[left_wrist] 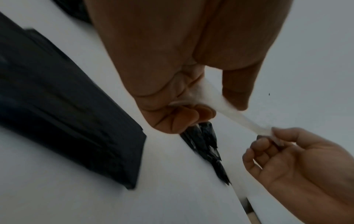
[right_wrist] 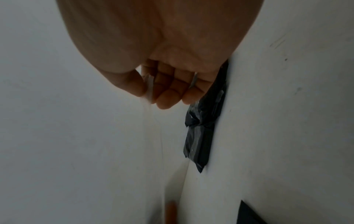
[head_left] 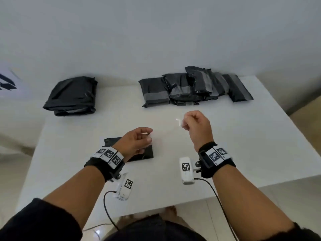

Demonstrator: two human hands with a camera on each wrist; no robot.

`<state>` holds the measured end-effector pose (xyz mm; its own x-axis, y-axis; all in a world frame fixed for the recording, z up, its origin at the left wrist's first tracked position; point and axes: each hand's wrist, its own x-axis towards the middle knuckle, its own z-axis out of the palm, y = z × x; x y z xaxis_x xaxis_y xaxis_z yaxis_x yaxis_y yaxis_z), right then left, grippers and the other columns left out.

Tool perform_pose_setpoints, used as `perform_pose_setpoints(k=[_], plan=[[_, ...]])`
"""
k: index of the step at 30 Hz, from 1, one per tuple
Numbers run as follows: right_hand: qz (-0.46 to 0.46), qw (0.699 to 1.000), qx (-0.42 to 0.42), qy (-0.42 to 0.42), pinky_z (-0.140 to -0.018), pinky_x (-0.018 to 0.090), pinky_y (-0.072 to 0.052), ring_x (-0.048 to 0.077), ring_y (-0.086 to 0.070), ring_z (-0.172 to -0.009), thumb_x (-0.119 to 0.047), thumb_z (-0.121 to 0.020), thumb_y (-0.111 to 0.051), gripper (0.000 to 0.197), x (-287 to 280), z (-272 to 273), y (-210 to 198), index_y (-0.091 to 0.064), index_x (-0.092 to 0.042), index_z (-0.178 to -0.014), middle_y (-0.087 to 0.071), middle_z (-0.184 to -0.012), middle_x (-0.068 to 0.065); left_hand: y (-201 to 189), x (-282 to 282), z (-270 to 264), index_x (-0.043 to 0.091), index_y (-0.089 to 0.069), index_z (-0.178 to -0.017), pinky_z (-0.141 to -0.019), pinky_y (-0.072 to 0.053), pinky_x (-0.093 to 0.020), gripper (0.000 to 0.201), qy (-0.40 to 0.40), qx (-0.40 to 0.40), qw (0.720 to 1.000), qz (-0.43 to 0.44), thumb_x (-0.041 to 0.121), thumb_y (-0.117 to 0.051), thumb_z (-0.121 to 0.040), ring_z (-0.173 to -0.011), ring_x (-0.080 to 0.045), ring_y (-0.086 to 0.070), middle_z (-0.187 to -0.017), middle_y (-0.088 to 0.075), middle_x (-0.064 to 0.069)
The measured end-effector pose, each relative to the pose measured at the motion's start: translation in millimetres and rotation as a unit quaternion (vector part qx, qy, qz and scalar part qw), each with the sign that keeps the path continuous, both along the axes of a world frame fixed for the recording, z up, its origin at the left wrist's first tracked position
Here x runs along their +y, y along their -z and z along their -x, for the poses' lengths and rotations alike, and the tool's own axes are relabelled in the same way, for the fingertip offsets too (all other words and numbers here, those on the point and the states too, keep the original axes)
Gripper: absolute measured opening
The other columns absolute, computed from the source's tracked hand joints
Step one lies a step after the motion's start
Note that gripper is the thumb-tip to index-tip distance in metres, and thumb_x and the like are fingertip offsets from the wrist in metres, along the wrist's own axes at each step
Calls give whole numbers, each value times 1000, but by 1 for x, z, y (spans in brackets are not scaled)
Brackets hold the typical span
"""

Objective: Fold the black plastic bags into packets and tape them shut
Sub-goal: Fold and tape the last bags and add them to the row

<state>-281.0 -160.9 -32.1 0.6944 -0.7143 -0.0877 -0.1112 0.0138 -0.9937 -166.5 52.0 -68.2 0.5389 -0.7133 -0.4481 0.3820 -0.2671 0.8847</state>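
A strip of clear tape [left_wrist: 226,112] is stretched in the air between my two hands. My left hand [head_left: 149,135] pinches one end between thumb and curled fingers [left_wrist: 191,115]. My right hand [head_left: 185,120] pinches the other end [head_left: 178,121], raised a little higher and to the right. In the right wrist view the tape [right_wrist: 150,84] runs down from thumb and forefinger. A folded black packet [head_left: 147,153] lies flat on the white table [head_left: 243,145], partly hidden under my left hand and wrist. Neither hand touches it.
A pile of taped black packets [head_left: 191,87] lies at the back of the table, right of centre. A stack of black bags [head_left: 73,96] sits at the back left. The table's front edge runs close to my forearms, and a wall stands behind.
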Motion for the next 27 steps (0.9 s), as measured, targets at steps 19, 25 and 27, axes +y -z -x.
perform_pose_setpoints(k=[19, 25, 27], plan=[[81, 977, 194, -42, -81, 36, -57, 16, -67, -80, -25, -84, -68, 5, 79, -62, 70, -67, -22, -81, -69, -80, -7, 14, 103, -68, 21, -62, -108, -75, -50, -22, 35, -257, -247, 913, -197, 11, -78, -78, -80, -14, -68, -85, -71, 1], [136, 950, 272, -73, -72, 24, -44, 15, -62, -86, -26, -91, -63, 7, 86, -64, 84, -66, -25, -85, -68, -87, -10, 41, 104, -48, 22, -64, -104, -72, -48, -18, 31, -256, -264, 901, -232, 8, -75, -79, -74, -9, -63, -81, -68, 2], [140, 943, 293, -78, -66, 23, -42, 14, -62, -85, -27, -91, -63, 7, 87, -64, 89, -66, -26, -85, -69, -88, -10, 48, 103, -47, 23, -64, -104, -67, -44, -14, 31, -265, -259, 899, -232, 8, -76, -80, -71, -8, -62, -80, -67, 3]])
